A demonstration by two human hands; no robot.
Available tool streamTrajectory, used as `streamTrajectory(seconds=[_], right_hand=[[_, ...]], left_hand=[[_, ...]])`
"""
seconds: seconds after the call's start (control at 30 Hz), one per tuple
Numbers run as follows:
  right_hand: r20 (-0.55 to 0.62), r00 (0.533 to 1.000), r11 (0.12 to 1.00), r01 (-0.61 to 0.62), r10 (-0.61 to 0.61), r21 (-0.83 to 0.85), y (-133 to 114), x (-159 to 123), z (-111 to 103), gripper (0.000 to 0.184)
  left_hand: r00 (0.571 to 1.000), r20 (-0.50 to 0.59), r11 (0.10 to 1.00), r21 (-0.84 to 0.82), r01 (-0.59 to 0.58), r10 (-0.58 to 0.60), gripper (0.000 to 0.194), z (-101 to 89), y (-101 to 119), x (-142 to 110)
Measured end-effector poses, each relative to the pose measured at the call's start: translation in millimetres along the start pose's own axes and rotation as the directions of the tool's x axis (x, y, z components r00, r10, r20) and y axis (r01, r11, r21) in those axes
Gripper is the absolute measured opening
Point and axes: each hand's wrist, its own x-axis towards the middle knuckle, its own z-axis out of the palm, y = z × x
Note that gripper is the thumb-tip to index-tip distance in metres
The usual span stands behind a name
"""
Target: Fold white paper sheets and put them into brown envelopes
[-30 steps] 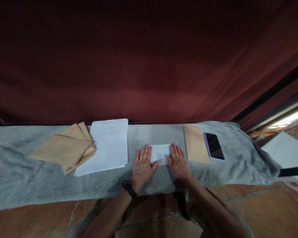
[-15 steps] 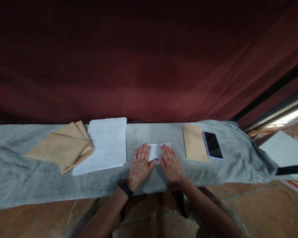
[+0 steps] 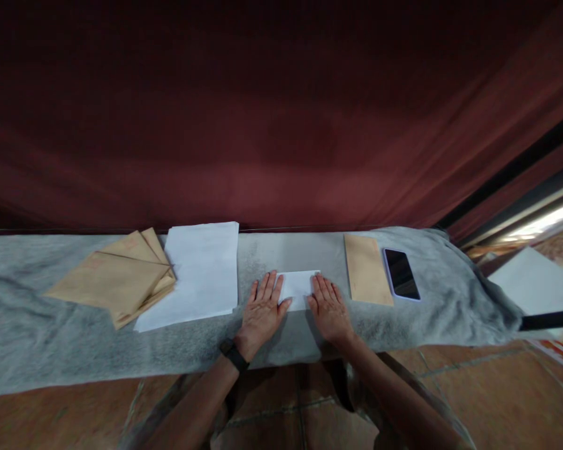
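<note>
A small folded sheet of white paper point(image 3: 296, 287) lies flat on the grey cloth between my hands. My left hand point(image 3: 261, 312) rests flat on its left end, fingers stretched out and pointing away from me. On the right end lies my right hand point(image 3: 329, 309), also flat with the fingers extended. Neither hand grips anything. The paper's two ends are partly hidden under my fingers. A single brown envelope point(image 3: 368, 269) lies just to the right of my right hand. Left of my left hand is a stack of white paper sheets point(image 3: 201, 269).
Several brown envelopes point(image 3: 122, 275) lie fanned out at the left, overlapping the paper stack. A phone point(image 3: 401, 274) sits right of the single envelope. The grey cloth point(image 3: 51, 356) covers a narrow bench. A dark red curtain point(image 3: 281, 125) hangs behind it.
My right hand has slid to the right along the paper to its right end, uncovering more of the middle. My left hand has stayed nearly in place.
</note>
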Motion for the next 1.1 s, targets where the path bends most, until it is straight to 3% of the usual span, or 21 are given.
streamTrajectory(seconds=[0.27,0.4,0.53,0.63,0.93,1.1], right_hand=[[0.002,1.0,0.999,-0.028,0.028,-0.03,8,-3,1,0.057],[-0.024,0.999,0.999,-0.031,0.03,-0.034,7,-4,2,0.059],[-0.039,0.999,0.999,-0.017,0.016,-0.043,6,-7,2,0.058],[-0.03,0.999,0.998,-0.012,0.01,-0.062,7,-7,0,0.056],[-0.054,0.998,0.998,-0.035,0.033,-0.044,14,-9,4,0.057],[-0.103,0.994,0.999,-0.037,0.039,0.015,14,0,-4,0.057]], left_hand=[[0.995,-0.043,0.996,0.001,0.094,-0.094,0.058,2.0,-2,1],[0.993,-0.102,0.997,-0.055,0.06,-0.065,0.06,3.6,19,7],[0.993,-0.095,0.988,-0.13,-0.08,0.067,0.057,8.9,49,12],[0.995,-0.069,0.986,-0.143,-0.081,0.072,0.056,13.4,61,14],[0.998,-0.064,0.998,-0.066,-0.006,0.001,0.061,17.1,38,9],[0.998,-0.059,0.998,-0.06,0.025,-0.029,0.06,11.9,36,7]])
